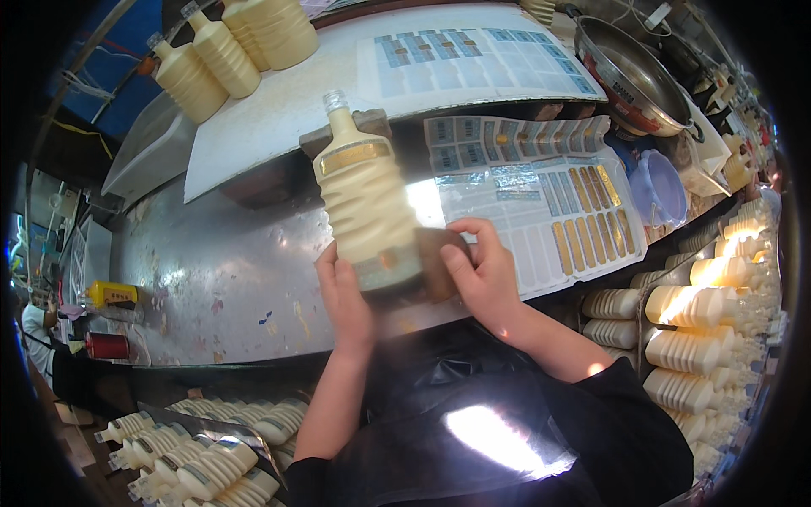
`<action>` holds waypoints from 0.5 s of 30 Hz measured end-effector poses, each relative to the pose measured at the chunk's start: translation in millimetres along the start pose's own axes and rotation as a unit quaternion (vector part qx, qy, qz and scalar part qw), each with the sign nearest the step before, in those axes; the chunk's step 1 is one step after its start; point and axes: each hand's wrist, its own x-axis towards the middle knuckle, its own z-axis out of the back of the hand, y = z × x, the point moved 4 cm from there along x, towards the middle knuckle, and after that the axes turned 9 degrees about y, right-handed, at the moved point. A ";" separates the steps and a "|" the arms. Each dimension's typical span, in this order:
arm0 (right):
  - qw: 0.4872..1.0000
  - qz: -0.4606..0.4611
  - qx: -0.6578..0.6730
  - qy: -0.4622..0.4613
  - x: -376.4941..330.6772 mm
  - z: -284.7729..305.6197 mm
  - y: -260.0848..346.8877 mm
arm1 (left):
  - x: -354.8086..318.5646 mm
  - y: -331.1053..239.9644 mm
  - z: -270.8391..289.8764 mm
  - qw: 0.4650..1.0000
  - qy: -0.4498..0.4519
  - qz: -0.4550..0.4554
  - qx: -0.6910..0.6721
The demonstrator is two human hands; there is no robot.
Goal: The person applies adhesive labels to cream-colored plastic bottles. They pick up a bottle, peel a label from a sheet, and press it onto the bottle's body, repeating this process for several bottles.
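A cream-coloured ribbed bottle [365, 198] with a clear threaded neck lies in front of me, its neck end over a worn grey block [314, 139]. It bears a gold label [353, 155] near the shoulder and a pale bluish label [390, 264] near the base, blurred by motion. My left hand [345, 296] grips the lower left side of the bottle. In my right hand [483, 275], between thumb and fingers, is a flat dark brown piece [443, 264], pressed to the bottle's lower right side; its exact kind I cannot make out.
Sheets of gold and blue labels [541, 211] lie right of the bottle. More sheets [473, 59] cover the white board [338, 72] behind. Cream bottles [221, 52] stand far left; others [688, 338] fill racks at right and lower left [203, 465]. A metal pan [634, 72] and lilac bucket [657, 188] sit right.
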 end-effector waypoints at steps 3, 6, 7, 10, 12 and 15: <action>1.000 0.020 -0.017 -0.017 2.8 -8.0 -14.3 | -0.5 -9.4 -7.5 1.000 0.005 0.017 0.009; 0.999 -0.017 -0.022 -0.029 5.1 -0.6 -23.9 | 2.8 -3.5 -2.7 1.000 0.012 0.011 0.024; 0.999 0.010 -0.008 -0.035 3.4 -1.1 -17.3 | 2.4 -0.3 0.6 1.000 0.015 0.006 0.023; 0.993 0.106 0.034 -0.028 -11.6 -12.9 25.0 | 0.0 2.2 4.4 1.000 0.000 0.001 0.011; 0.978 0.173 -0.113 0.018 -14.0 -26.1 46.2 | -1.6 -7.7 2.4 1.000 -0.003 0.018 0.023; 0.959 0.226 -0.171 -0.021 -6.4 -33.5 38.5 | -1.8 -5.3 5.6 0.999 0.008 0.026 0.029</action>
